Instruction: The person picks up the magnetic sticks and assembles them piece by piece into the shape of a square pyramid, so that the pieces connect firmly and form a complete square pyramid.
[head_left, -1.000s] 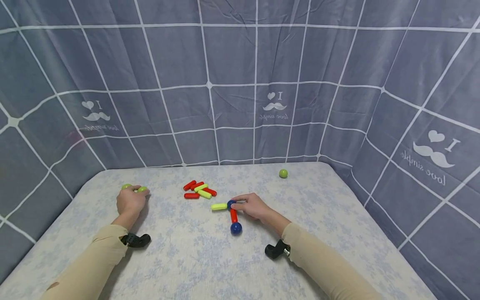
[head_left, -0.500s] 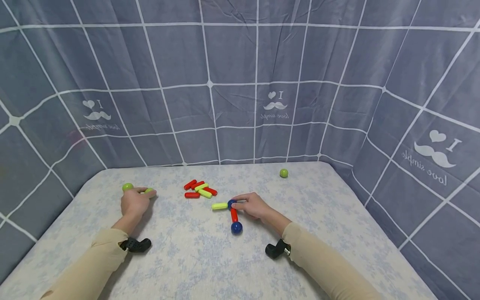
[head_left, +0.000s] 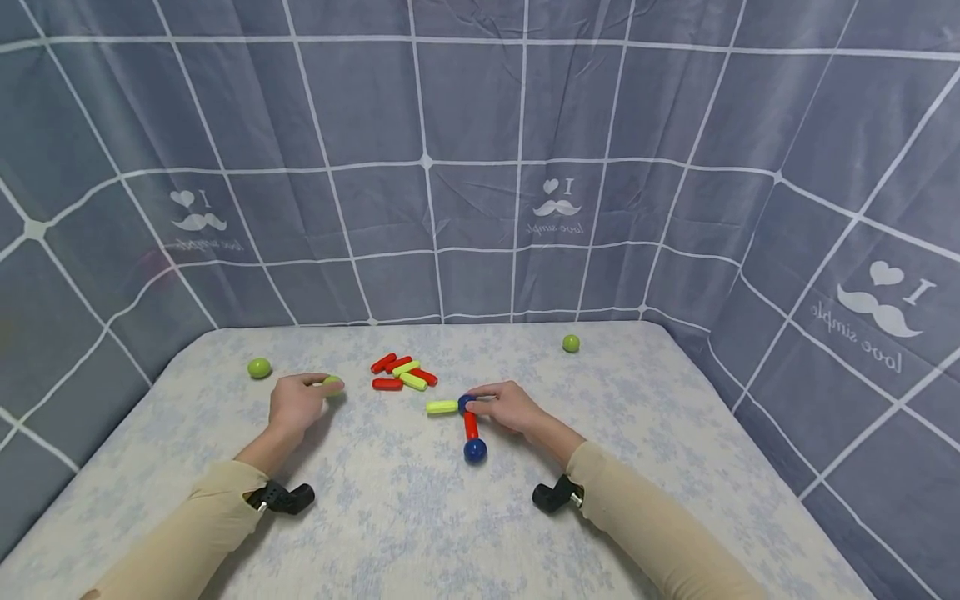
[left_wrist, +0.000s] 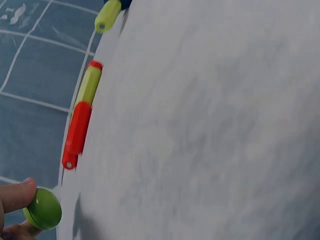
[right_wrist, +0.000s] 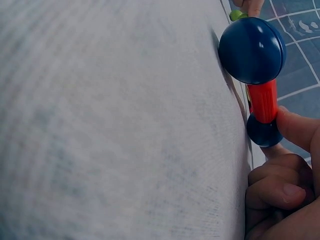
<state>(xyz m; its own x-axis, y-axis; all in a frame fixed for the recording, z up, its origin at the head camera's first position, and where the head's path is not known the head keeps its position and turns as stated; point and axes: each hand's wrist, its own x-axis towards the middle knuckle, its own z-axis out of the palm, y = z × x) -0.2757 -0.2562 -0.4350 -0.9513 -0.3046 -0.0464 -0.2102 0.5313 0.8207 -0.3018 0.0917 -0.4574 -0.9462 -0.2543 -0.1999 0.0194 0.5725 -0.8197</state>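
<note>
In the head view my left hand (head_left: 296,406) pinches a green ball (head_left: 333,384) between thumb and fingers, above the left part of the table; the left wrist view shows that green ball (left_wrist: 44,209) at the fingertips. My right hand (head_left: 508,408) grips the far blue ball (head_left: 466,404) of a joined piece near the middle. From that ball a yellow-green rod (head_left: 442,407) points left and a red rod (head_left: 471,425) runs toward me to a second blue ball (head_left: 475,451). In the right wrist view the near blue ball (right_wrist: 252,51) looms large, and thumb and fingers hold the farther one.
Several loose red and yellow-green rods (head_left: 387,384) lie in a pile behind the joined piece. One green ball (head_left: 258,368) rests at the far left, another green ball (head_left: 571,343) at the far right. The patterned table (head_left: 420,525) ends at a grey-blue curtain (head_left: 480,200).
My left hand has moved right with one green ball, leaving another green ball behind on the table at the far left. My right hand stays on the joined piece.
</note>
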